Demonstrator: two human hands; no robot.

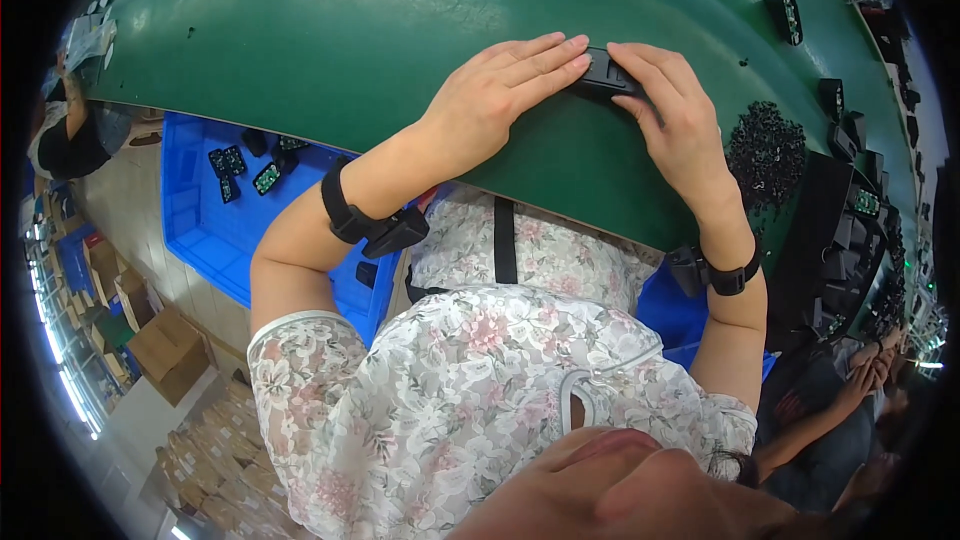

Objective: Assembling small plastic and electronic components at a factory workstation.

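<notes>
A small black plastic case (604, 70) lies on the green tabletop between my two hands. My left hand (500, 90) reaches in from the left, its fingers held together and their tips pressed on the case's left end. On the other side, my right hand (672, 105) has its fingers on the far right edge and its thumb at the near edge, so the case is gripped between both hands. My fingertips cover part of its ends. A heap of small black parts (768, 150) lies to the right of my right hand.
A black housing with a circuit board (786, 19) stands at the far right. More black housings (848, 135) crowd the right side. A blue bin (190, 230) below the table's left edge holds several board-fitted housings. Other people's hands (870, 370) show at lower right.
</notes>
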